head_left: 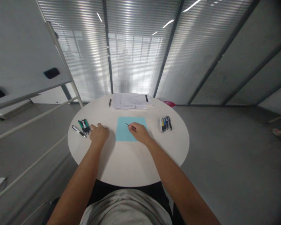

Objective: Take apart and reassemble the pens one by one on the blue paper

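Observation:
Over the blue sheet [124,132] in the middle of the table, my right hand [138,132] is closed in a pinch on a thin dark stick [127,124]. It looks like a pen refill or a slim pen part; most of it is hidden by my fingers. My left hand [99,132] rests to the left of the sheet with its fingers apart, at the edge of a group of green, black and white pens [84,126]. Its fingertips partly cover the group's near side. A white and black pen [79,131] lies slanted just left of that group.
On the right of the round white table [128,165], several pens [165,124] lie side by side. Printed papers [130,101] and a dark pen [110,102] are at the far edge. A whiteboard frame [61,56] stands at left. Something pink [170,103] shows behind the table.

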Motion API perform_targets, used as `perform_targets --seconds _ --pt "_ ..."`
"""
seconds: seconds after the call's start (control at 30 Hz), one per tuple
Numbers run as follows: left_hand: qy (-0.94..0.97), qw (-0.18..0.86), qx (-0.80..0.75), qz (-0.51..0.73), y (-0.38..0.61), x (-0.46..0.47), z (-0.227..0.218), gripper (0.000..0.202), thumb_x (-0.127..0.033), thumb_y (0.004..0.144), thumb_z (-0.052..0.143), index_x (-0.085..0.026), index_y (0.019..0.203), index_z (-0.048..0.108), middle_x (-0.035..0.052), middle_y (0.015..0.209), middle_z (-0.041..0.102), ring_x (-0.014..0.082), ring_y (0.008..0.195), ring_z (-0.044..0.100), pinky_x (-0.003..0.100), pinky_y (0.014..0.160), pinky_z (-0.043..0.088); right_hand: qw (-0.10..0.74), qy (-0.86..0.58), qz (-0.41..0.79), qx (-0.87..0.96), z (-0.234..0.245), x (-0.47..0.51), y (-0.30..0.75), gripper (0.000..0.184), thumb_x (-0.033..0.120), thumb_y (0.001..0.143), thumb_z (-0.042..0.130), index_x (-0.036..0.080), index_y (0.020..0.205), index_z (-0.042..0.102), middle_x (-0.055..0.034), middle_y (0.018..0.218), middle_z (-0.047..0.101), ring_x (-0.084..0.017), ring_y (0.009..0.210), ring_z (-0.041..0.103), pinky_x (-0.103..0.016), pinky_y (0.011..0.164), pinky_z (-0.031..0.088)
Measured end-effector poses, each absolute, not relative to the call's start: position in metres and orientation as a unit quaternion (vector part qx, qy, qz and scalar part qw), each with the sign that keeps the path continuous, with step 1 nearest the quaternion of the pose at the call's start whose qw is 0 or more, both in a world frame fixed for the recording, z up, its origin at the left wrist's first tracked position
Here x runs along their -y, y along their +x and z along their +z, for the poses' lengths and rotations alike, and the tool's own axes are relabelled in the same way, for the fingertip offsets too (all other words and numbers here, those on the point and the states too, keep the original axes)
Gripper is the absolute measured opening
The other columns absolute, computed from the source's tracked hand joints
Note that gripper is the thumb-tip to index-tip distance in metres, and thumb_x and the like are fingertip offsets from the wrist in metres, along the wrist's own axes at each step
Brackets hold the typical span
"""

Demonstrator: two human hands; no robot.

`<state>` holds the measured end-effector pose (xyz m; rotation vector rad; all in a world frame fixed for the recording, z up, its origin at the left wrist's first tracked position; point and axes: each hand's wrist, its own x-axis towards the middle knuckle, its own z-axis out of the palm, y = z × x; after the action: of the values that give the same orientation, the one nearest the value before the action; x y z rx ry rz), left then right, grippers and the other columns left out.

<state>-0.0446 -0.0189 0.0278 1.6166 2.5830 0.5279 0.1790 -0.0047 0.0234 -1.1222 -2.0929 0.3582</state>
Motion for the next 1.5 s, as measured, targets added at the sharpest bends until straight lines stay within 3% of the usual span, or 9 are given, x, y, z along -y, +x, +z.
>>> perform_targets --seconds 0.23,0.37,0.5,0.73,0.97,1.27,1.5 --pt "0.526 0.033 -0.834 0.166 -0.053 0.02 0.03 0.048 -0.038 0.086 0.041 -0.006 0.118 0.057 0.0287 0.117 0.051 0.0387 0.097 0.061 0.048 0.079 0.046 0.359 -0.439 0.137 0.812 0.025 0.002 0.183 0.022 0.028 0.091 0.046 0.02 0.073 0.056 0.0023 0.065 0.049 -0.012 0.062 0.042 -0.023 0.059 0.028" --pt "0.563 0.016 -0.802 0.199 -0.078 0.017 0.034 0.039 -0.032 0.087 0.039 -0.017 0.116 0.06 0.0199 0.115 0.055 0.0315 0.091 0.062 0.044 0.08 0.047 0.347 -0.446 0.136 0.814 0.023 -0.005 0.19 0.023 0.029 0.091 0.045 0.02 0.072 0.055 0.0025 0.065 0.048 -0.012 0.061 0.041 -0.023 0.058 0.027" --pt "0.678 -0.014 -0.714 0.173 -0.114 0.008 0.03 0.04 -0.024 0.08 0.044 -0.02 0.115 0.064 0.0129 0.106 0.061 0.0264 0.102 0.058 0.037 0.096 0.042 0.334 -0.447 0.135 0.819 0.02 -0.009 0.194 0.022 0.028 0.09 0.047 0.02 0.072 0.056 0.0025 0.065 0.049 -0.011 0.061 0.041 -0.023 0.058 0.026" --pt "0.699 -0.022 -0.714 0.036 -0.135 0.002 0.019 0.048 -0.031 0.077 0.048 -0.023 0.121 0.064 0.014 0.124 0.059 0.0364 0.118 0.048 0.049 0.099 0.037 0.319 -0.457 0.142 0.818 0.02 -0.009 0.199 0.021 0.028 0.09 0.047 0.02 0.074 0.057 0.0023 0.065 0.05 -0.012 0.061 0.041 -0.024 0.058 0.025" --pt "0.739 -0.051 -0.669 0.05 -0.15 0.002 0.007 0.046 -0.031 0.081 0.041 -0.016 0.114 0.069 0.0177 0.113 0.064 0.0352 0.106 0.056 0.048 0.095 0.038 0.315 -0.451 0.144 0.822 0.016 -0.012 0.198 0.021 0.027 0.09 0.047 0.018 0.073 0.056 0.0024 0.066 0.05 -0.011 0.061 0.04 -0.024 0.058 0.024" --pt "0.748 -0.04 -0.658 0.078 -0.146 -0.002 0.008 0.046 -0.045 0.085 0.04 -0.018 0.103 0.073 0.0165 0.11 0.064 0.037 0.106 0.054 0.05 0.093 0.037 0.312 -0.456 0.149 0.82 0.016 -0.012 0.199 0.021 0.028 0.09 0.048 0.018 0.074 0.057 0.0022 0.066 0.05 -0.011 0.061 0.04 -0.024 0.059 0.024" --pt "0.751 -0.02 -0.648 0.125 -0.135 -0.004 0.012 0.038 -0.042 0.085 0.045 -0.019 0.096 0.073 0.016 0.107 0.067 0.038 0.103 0.055 0.051 0.087 0.039 0.313 -0.454 0.152 0.82 0.019 -0.009 0.199 0.021 0.029 0.09 0.048 0.018 0.075 0.058 0.0021 0.066 0.051 -0.011 0.061 0.041 -0.024 0.058 0.025"
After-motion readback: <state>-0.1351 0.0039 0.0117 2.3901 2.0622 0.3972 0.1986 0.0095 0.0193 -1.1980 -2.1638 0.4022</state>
